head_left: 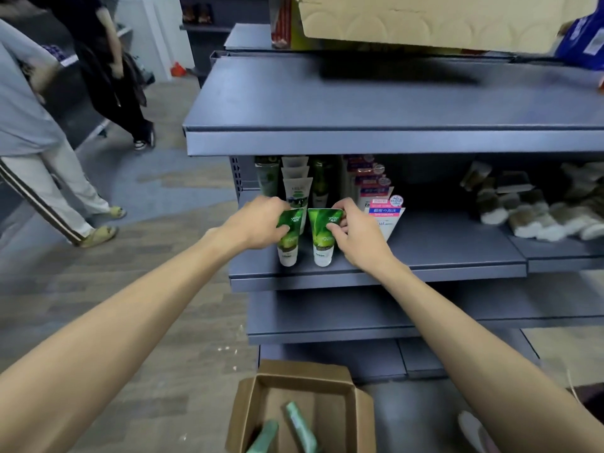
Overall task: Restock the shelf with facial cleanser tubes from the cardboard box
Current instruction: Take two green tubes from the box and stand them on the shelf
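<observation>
- A grey metal shelf unit (376, 138) fills the centre and right of the frame, with several tiers; the middle tier (441, 256) is the one being stocked.
- An open cardboard box (248, 407) sits on the floor at the bottom centre, with two green tubes (299, 426) lying loose inside.
- Two bare forearms reach up from the bottom corners to the middle tier.
- The left hand (258, 223) grips the upper part of a green facial cleanser tube (289, 243), fingers curled round it.
- The right hand (356, 230) pinches a second green tube (322, 237) near its flat top, just beside the first.
- Both tubes stand cap-down near the tier's front edge, ahead of rows of other tubes (295, 188).
- Judgement: the placing step is in hand; next, both tubes need settling upright and releasing, then a reach down to the box.
- Two bystanders stand at the upper left.
</observation>
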